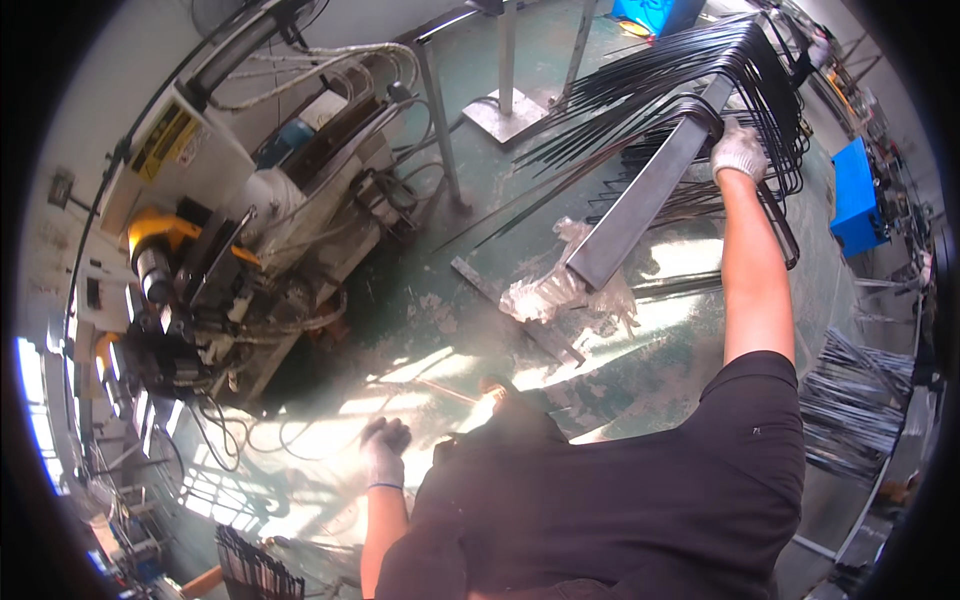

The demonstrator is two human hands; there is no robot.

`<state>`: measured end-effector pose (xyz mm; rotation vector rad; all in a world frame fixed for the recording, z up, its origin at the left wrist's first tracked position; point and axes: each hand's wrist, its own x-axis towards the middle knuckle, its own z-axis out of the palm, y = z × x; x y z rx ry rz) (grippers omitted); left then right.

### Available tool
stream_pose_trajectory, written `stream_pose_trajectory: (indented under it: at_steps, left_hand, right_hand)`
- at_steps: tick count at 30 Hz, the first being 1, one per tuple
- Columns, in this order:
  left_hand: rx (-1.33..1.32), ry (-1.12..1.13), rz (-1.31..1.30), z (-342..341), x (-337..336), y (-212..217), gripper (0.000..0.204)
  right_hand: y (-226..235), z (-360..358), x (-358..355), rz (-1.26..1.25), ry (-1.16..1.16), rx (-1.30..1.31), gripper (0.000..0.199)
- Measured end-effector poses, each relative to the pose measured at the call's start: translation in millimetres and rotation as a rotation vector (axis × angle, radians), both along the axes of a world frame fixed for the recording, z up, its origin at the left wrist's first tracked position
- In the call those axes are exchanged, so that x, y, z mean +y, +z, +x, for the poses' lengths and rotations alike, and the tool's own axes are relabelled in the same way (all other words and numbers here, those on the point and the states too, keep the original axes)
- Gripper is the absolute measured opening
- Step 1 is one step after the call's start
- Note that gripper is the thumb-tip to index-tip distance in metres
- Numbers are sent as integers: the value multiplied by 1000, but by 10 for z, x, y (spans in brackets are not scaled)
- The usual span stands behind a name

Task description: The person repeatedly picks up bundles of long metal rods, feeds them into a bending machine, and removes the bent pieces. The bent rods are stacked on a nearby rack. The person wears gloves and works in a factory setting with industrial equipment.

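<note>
Head view, looking straight down at a person in a black shirt standing on a worn green floor [470, 250]. The right hand [739, 150], in a white glove, is stretched far forward and rests on a hanging bundle of bent black metal rods [720, 70] draped over a long grey steel beam [640, 205]. The glove touches the rods near the beam's upper end; the fingers curl down over them, though whether they grip a rod or only press on it cannot be told. The beam slopes down toward the person and ends above a crumpled sheet of clear plastic [545, 290] lying on the floor.

The left hand [384, 450], also gloved, hangs low beside the body — fingers loosely curled inward, holding nothing, well apart from the rods.

Open floor lies between the person and the machine [200, 230] at left, a grey and yellow unit trailing hoses and cables. A flat steel strip [515, 310] lies diagonally across that space, just beside the plastic. Two thin table legs [440, 110] stand beyond it.

At the right edge a blue bin [855, 195] stands near the rod bundle — its contents are not visible. Lower right, a second stack of thin grey rods [850, 400] lies on a rack. More dark rods [255, 565] show at the bottom left.
</note>
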<state>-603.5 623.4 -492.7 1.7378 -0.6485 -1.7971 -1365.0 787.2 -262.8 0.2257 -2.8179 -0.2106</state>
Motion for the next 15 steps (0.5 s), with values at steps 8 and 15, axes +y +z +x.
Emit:
stream_pose_trajectory:
  at_steps: [8,15]
  left_hand:
    - [99,262,-28,790,200,214,46]
    - [203,352,-72,1810,751,-229,40]
  right_hand:
    - [-429,-555,53,-284,-7,-85,52]
    - [-1656,1990,417,-419,136,-238,43]
